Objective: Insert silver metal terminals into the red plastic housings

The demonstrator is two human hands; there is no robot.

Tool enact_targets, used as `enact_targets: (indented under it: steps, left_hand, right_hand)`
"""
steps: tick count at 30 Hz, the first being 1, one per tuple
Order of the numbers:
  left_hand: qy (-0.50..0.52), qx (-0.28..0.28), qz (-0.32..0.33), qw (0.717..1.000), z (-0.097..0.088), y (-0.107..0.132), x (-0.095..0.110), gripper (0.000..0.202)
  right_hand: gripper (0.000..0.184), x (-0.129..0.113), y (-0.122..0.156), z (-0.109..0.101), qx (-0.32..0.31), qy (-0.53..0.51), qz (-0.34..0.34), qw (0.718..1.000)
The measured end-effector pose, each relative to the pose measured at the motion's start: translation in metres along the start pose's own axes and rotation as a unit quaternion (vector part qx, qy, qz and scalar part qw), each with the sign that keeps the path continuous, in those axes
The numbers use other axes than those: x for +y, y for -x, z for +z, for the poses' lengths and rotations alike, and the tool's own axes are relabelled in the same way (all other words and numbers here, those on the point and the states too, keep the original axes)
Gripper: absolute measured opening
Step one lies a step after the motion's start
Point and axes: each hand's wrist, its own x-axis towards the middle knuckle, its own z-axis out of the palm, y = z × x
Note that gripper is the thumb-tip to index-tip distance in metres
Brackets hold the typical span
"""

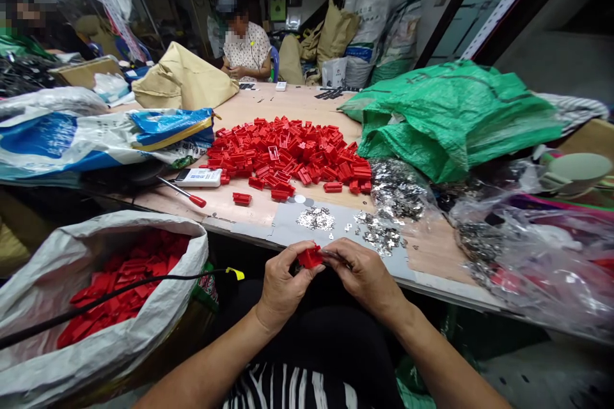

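Room: beyond both hands, past the far edge of the bench (432, 249), a person (247, 51) in a dotted top sat near stacked sacks and a dark stair.
Tall white sack (378, 3): far ahead of the right hand, printed with dark characters too small to read.
Blue-and-white sack (52, 137): ahead and left of the left hand, its lettering creased and unreadable.
Green sack (446, 108): ahead and right of the right hand, with faint dark marks.
White device (199, 177): ahead and left of the left hand, its small print illegible, a screwdriver (196, 200) just beside it.
Bench top: pale wood, with a grey sheet (285, 223) just ahead of the hands carrying small metal parts (315, 218).
Red heap (288, 153): ahead of both hands, past the grey sheet.
Open sack (96, 351): left of the left hand, holding more red pieces.
Left hand (283, 281): pinched a red piece (309, 257) between thumb and fingers, over the lap.
Right hand (364, 275): thumb and fingers drawn together at that piece's right end; what they gripped could not be made out.
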Motion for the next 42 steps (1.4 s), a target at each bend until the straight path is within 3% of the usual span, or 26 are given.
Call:
enact_targets:
  steps: [6,12,14,24,34,42]
  left_hand:
    - [0.000,0.006,0.014,1.000,0.002,0.003,0.000,0.034]
    - [0.008,0.009,0.013,1.000,0.001,0.001,0.003,0.033]
    - [0.008,0.006,0.019,1.000,0.001,0.001,0.005,0.033]
    - [0.003,-0.047,0.068,0.997,0.006,0.008,0.003,0.034]
    - [0.024,-0.044,-0.019,0.999,0.007,0.006,0.001,0.028]
    - [-0.004,-0.059,0.071,0.996,0.006,0.008,0.004,0.031]
  right_hand:
    - [0.018,-0.001,-0.001,-0.003,-0.021,-0.058,0.012,0.998]
    - [0.014,0.008,0.000,-0.009,-0.002,-0.129,0.166,0.978]
    - [0.014,0.009,0.001,-0.009,-0.015,-0.149,0.189,0.971]
    - [0.025,0.016,0.004,0.004,-0.084,-0.316,0.208,0.922]
    - [0.032,0.017,0.012,0.007,-0.078,-0.368,0.277,0.884]
    - [0.035,0.019,0.021,0.012,-0.072,-0.400,0.269,0.873]
